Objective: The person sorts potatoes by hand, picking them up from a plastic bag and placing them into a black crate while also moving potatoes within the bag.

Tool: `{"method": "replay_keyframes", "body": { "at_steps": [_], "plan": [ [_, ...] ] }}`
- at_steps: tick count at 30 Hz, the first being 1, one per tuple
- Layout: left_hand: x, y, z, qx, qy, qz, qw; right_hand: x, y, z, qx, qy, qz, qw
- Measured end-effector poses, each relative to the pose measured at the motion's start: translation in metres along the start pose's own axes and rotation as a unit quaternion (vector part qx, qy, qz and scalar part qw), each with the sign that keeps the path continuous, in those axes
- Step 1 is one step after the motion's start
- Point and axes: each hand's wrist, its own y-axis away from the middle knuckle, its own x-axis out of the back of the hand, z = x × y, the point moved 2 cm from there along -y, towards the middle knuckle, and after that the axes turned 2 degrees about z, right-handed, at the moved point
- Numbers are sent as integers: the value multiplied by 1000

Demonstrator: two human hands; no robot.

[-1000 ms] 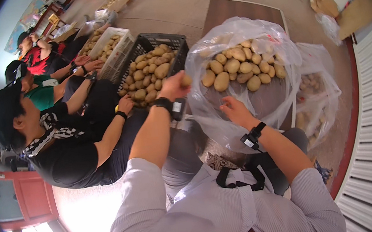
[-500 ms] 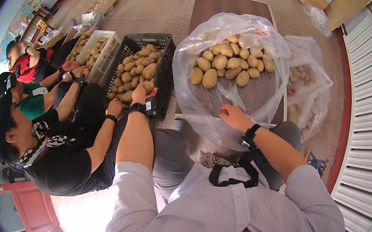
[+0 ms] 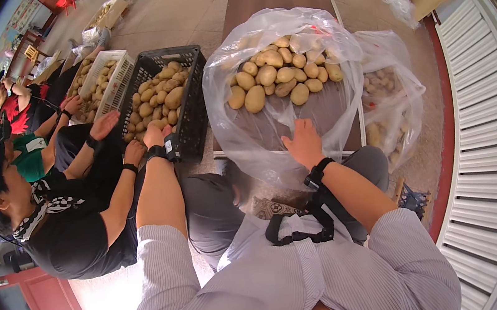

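Note:
My left hand (image 3: pixel 155 136) is over the near end of a black plastic crate (image 3: pixel 191 109) heaped with potatoes (image 3: pixel 158 98). Its fingertips dip among the potatoes, so I cannot make out whether they grip one. Over the near part of a large clear plastic bag (image 3: pixel 253 142) is my right hand (image 3: pixel 304 141), thumb apart from the fingers and nothing in it. The bag lies wide-mouthed on a brown board-like surface (image 3: pixel 278 2), with a pile of potatoes (image 3: pixel 275 75) in its far half, beyond my right fingertips.
A second clear bag of potatoes (image 3: pixel 387 86) stands to the right, near a white radiator (image 3: pixel 483 124). Left of the black crate is a white crate (image 3: pixel 116 78) with potatoes. Co-workers sit along the left; the nearest one's hand (image 3: pixel 105 125) is raised beside the black crate.
My left hand, which had a potato at its fingers, has lowered toward the crate's near left. My right hand has moved forward, its fingers straightening. The nearest co-worker's hand has lifted.

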Motion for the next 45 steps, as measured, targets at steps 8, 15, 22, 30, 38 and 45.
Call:
{"method": "replay_keyframes", "body": {
  "at_steps": [8, 15, 22, 30, 38, 45],
  "plan": [
    [-13, -13, 7, 376, 611, 33, 696, -23, -19, 34, -11, 48, -41, 998],
    [-23, -9, 23, 341, 572, 6, 746, -14, -39, 44, -123, -127, 47, 983],
    [-22, -2, 27, 310, 550, -29, 775, -14, -38, 45, -127, -74, -29, 989],
    [-17, 10, 51, 283, 529, -73, 797, -2, -26, 37, -152, -153, 4, 976],
    [-20, 25, 73, 272, 429, -158, 847, 66, -42, 36, -98, 10, 328, 940],
    [-49, 38, 121, 267, 318, -144, 898, 38, -48, 129, -496, -297, 78, 812]
  ]
}}
